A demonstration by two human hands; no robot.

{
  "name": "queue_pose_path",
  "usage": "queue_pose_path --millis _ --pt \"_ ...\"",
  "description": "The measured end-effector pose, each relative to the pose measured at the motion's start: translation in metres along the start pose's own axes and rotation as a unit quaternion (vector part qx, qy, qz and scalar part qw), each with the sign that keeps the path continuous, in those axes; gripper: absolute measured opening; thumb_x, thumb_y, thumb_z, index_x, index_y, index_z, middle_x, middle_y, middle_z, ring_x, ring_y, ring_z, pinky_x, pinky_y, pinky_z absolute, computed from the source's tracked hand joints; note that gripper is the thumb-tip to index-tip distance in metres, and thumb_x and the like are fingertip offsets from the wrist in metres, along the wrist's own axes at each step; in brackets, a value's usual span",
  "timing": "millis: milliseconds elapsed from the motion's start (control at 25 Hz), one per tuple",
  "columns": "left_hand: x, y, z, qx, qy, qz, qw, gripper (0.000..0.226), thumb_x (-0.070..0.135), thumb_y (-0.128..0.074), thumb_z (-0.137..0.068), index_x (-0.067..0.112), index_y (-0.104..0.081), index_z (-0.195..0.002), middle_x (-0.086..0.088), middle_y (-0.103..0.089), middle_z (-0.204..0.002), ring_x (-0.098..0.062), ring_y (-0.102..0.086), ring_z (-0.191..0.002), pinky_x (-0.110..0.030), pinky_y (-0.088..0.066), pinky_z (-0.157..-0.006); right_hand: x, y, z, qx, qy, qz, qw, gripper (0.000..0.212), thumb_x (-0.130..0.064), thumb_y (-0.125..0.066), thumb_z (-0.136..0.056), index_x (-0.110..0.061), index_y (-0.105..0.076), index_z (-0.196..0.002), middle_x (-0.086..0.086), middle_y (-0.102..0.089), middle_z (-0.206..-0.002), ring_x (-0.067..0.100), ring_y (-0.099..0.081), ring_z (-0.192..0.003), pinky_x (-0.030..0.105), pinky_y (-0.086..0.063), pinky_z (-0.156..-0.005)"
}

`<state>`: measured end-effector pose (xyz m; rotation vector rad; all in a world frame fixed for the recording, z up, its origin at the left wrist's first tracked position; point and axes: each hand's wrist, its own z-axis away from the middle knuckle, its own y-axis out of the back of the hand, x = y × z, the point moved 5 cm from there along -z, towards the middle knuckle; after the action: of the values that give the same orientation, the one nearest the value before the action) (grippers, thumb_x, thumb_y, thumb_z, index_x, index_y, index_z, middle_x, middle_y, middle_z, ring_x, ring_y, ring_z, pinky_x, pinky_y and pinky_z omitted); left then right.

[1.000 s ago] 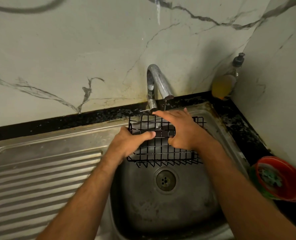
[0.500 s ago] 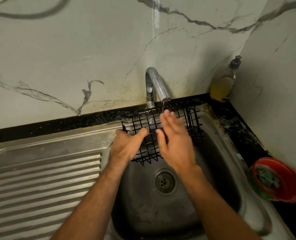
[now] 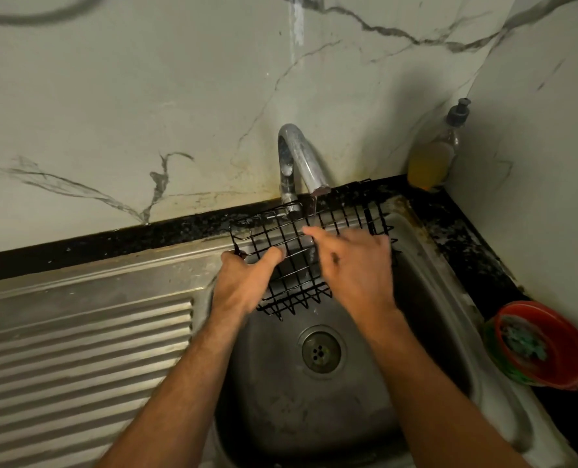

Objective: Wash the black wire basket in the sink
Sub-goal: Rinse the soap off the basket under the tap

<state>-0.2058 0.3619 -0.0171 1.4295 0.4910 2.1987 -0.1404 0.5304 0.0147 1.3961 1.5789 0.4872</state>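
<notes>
Black wire basket [image 3: 318, 251] being held over the far part of the sink [image 3: 314, 417] bowl, tilted, directly beneath the spout of the tap [image 3: 301, 160]; a thin stream of water is falling from the spout onto the mesh. The left hand [image 3: 243, 285] is gripping the basket's left edge, thumb lying across the wires and fingers curled behind them. The right hand [image 3: 355, 265] is lying against the mesh on the basket's right portion with fingers fairly straight and slightly spread, holding nothing; it is blurred. The drain [image 3: 321, 352] is showing in the bowl, nearer than the basket. A ridged draining board [image 3: 78, 359] is forming the sink's left side. A soap dispenser [image 3: 436, 157] is standing at the counter's far right corner; a red bowl [image 3: 544, 346] is sitting along its right edge.
</notes>
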Motion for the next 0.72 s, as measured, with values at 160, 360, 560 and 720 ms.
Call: queue_pose_path --millis 160,360,560,720 --pt "-0.003 0.001 0.002 -0.009 -0.007 -0.004 1.000 0.099 0.072 -0.072 -0.060 0.009 -0.044 -0.131 -0.005 -0.060 -0.118 -0.026 -0.061 -0.104 -0.042 -0.054 -0.093 0.021 0.006 -0.006 0.033 -0.144 -0.042 0.988 0.024 -0.031 -0.056 -0.091 -0.032 -0.071 -0.109 -0.001 -0.062 -0.096 0.015 -0.057 -0.091 0.046 -0.050 -0.087" --pt "-0.014 0.001 -0.005 -0.020 0.011 0.035 0.999 0.106 0.083 -0.065 -0.051 0.009 -0.054 -0.125 -0.011 -0.067 -0.117 -0.029 -0.065 -0.103 -0.051 -0.057 -0.091 -0.002 -0.001 -0.004 0.063 -0.080 -0.012 0.995 0.034 -0.034 -0.060 -0.093 -0.021 -0.070 -0.123 0.013 -0.057 -0.130 0.027 -0.047 -0.123 0.052 -0.048 -0.098" --pt "-0.004 0.013 -0.006 -0.015 0.014 0.081 0.997 0.117 0.078 -0.069 -0.048 0.008 -0.046 -0.139 -0.011 -0.064 -0.127 -0.030 -0.065 -0.110 -0.053 -0.056 -0.092 0.000 -0.024 -0.001 0.012 0.155 -0.039 0.987 0.047 -0.029 -0.047 -0.100 -0.016 -0.050 -0.145 0.008 -0.041 -0.155 0.029 -0.030 -0.148 0.057 -0.025 -0.119" --pt "-0.002 0.021 0.004 -0.032 0.025 0.109 0.993 0.118 0.073 -0.070 -0.052 0.008 -0.038 -0.145 -0.010 -0.057 -0.132 -0.029 -0.063 -0.111 -0.055 -0.054 -0.094 0.039 -0.017 -0.006 0.025 -0.046 -0.041 0.998 0.058 -0.041 -0.040 -0.102 -0.014 -0.035 -0.153 0.010 -0.025 -0.162 0.028 -0.015 -0.152 0.056 -0.020 -0.121"
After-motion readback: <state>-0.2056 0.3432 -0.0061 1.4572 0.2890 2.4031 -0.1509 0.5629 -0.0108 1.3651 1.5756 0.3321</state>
